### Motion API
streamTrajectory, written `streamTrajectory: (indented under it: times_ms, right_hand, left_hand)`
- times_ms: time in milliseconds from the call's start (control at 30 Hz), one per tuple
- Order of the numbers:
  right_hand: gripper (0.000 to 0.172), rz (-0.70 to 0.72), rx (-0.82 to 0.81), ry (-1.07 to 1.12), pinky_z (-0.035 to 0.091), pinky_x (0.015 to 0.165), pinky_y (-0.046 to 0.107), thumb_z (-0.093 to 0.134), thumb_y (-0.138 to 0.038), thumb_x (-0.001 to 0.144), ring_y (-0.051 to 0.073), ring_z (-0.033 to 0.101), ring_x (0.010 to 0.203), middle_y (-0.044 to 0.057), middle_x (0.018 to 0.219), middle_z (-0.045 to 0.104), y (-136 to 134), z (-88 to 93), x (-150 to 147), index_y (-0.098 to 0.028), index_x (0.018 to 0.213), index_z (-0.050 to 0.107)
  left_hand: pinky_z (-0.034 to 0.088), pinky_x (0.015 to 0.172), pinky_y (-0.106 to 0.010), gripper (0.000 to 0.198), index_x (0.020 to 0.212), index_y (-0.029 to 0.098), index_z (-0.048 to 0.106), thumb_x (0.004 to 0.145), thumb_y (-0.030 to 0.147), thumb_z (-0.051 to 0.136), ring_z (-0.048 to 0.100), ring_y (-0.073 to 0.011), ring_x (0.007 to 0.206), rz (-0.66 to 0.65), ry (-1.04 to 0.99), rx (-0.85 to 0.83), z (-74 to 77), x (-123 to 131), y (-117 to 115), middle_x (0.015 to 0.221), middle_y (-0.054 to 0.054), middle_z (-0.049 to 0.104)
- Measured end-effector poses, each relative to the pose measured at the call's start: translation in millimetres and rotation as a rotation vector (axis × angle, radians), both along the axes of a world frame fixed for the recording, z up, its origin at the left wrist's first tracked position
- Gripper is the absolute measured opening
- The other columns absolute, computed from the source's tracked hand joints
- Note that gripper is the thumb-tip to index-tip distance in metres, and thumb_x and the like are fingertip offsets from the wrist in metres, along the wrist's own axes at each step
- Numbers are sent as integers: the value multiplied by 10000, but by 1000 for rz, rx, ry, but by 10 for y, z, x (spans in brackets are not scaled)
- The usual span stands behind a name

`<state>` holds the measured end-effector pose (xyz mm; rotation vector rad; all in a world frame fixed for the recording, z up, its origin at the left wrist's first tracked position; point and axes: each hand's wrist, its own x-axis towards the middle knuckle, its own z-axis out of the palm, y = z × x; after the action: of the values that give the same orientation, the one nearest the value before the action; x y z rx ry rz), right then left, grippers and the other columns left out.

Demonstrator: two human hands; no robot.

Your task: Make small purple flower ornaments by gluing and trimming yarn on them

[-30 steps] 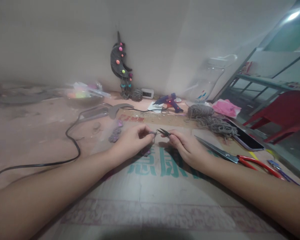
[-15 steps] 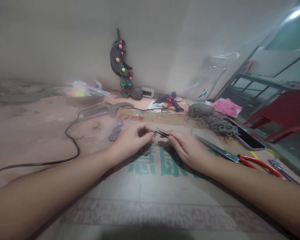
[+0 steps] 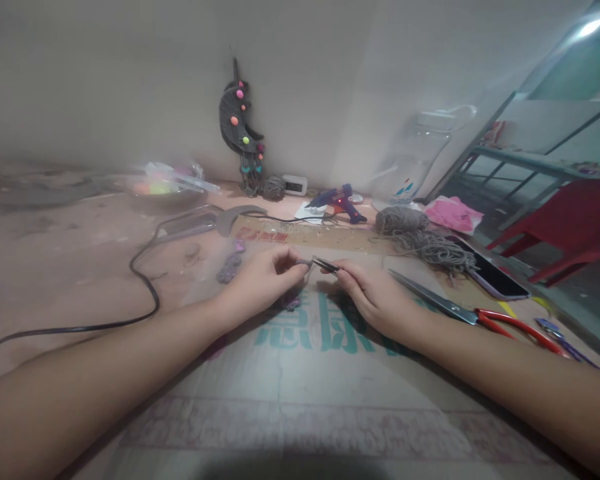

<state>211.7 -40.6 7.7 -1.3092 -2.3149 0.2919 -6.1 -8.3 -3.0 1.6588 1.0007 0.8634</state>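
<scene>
My left hand [image 3: 267, 277] is closed in a pinch on a small piece of grey yarn [image 3: 305, 263], whose end pokes out past the thumb. My right hand [image 3: 370, 293] grips dark pointed tweezers [image 3: 329, 266], their tips slightly apart and at the yarn end. Whether the tips pinch the yarn is too small to tell. Below my left hand, a purple-grey yarn bit [image 3: 292, 303] is partly hidden by the fingers. Another purple-grey yarn piece [image 3: 229, 268] lies just left of that hand, on a printed sheet [image 3: 300, 380].
Red-handled scissors [image 3: 455, 310], a phone [image 3: 500, 277] and loose grey yarn [image 3: 430, 247] lie at right. A glue gun [image 3: 340, 200] with a lit red light sits behind. Its black cord [image 3: 150, 287] curves left. A yarn-wrapped moon [image 3: 235, 120] hangs on the wall.
The tweezer tips show more clearly now, and the thin strand seen around them before no longer shows there. Both hands stay almost in place.
</scene>
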Motion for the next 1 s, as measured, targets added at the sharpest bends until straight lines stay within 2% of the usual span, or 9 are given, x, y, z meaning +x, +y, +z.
streamTrajectory:
  times_ms: [500,733,1000]
  right_hand:
    - [379,-4,-6,-31,540,849,374,322,-315,1021,235,707,990,80,1109,748,12,-8,-8,-209,1207,634]
    - [400,-33,33,4,535,864,375,315,-338,1027,240,697,1024,99,1149,735,5,-15,15,-177,1233,618]
    - [385,-3,35,-41,547,822,366,328,-323,1021,229,713,962,80,1096,753,6,-12,2,-203,1222,633]
  left_hand:
    - [463,581,-235,186,819,174,589,866,353,601,578,-120,620,8,11,36,-15,-24,17,711,0,621]
    - [449,581,-227,182,812,173,581,873,344,593,567,-112,624,5,6,32,3,-9,9,712,8,603]
    - [479,579,-240,186,838,180,584,874,363,590,587,-118,596,-1,1,11,-15,-14,22,711,8,625]
